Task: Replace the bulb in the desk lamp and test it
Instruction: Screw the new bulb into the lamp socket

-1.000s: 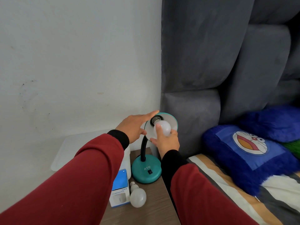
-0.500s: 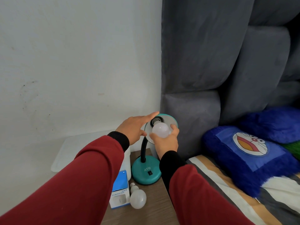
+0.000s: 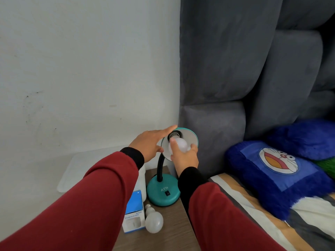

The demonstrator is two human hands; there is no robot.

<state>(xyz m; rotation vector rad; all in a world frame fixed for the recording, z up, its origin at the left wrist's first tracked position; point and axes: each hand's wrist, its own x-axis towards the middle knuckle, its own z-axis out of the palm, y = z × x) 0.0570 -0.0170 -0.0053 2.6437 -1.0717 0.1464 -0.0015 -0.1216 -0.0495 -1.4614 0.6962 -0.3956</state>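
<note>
Twisting is the job right now, and we have the right hand (image 3: 184, 156) cupped under the bulb (image 3: 178, 144), fingers curled round the white globe with the thumb up one side and a fingertip showing on the other. Its metal base sits at the dark socket (image 3: 174, 135) in the middle of the lamp shade (image 3: 190, 140); from here we can't tell how many threads have caught, or which way it's turning. Our left hand (image 3: 151, 144) lies flat and open, gripping nothing, palm against the near edge of the shade and index finger stretched along its top rim. Good, that's what we want, because the black gooseneck (image 3: 159, 169) below our hands will flex and the shade will swing if nothing braces it. We judge the thing to do is keep the bulb square to the socket, turn in short wrist rolls, re-grip lightly, and stop once it snugs up. Squeezing the globe hard is the risk. Down beneath our wrists the teal base (image 3: 163, 192) carries its black switch (image 3: 167, 193) facing us, ready for the test. Nearer us than the left hand, a second bulb (image 3: 154, 221) lies on its side on the nightstand (image 3: 166, 238), touching a blue and white box (image 3: 134, 214).
</note>
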